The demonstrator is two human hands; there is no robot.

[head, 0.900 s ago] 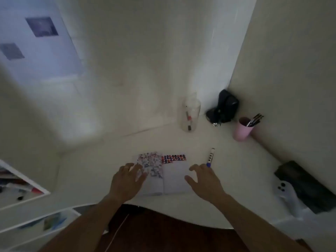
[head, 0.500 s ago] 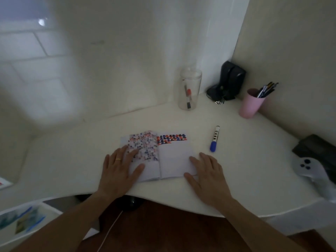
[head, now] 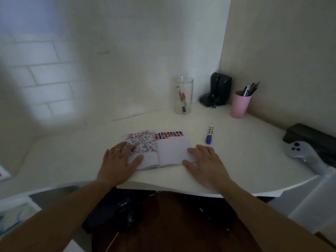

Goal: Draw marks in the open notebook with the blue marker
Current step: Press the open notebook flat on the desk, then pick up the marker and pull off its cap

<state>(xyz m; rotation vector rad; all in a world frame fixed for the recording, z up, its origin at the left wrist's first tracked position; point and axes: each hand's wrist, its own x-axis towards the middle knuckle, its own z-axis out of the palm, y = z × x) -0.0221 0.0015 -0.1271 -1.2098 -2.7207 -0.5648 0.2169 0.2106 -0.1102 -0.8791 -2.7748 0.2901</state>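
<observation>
An open notebook [head: 171,151] lies flat on the white desk [head: 245,160]. Its left page is covered with small red and blue marks; the right page has marks only along its top. My left hand [head: 120,160] rests flat on the left page, fingers spread, a ring on one finger. My right hand [head: 205,164] lies flat at the notebook's right edge, fingertips on the page. The blue marker [head: 209,133], white barrel with a blue cap, lies on the desk just beyond my right hand, untouched.
A clear jar [head: 183,95] holding two markers stands at the back. A black device [head: 218,90] sits in the corner beside a pink cup [head: 239,104] of pens. A grey controller [head: 305,157] and a black box [head: 311,137] lie at the right.
The view has tilted downward, so the desk sits lower and closer. Both hands have settled flat onto the notebook's edges. The marker has not moved.
</observation>
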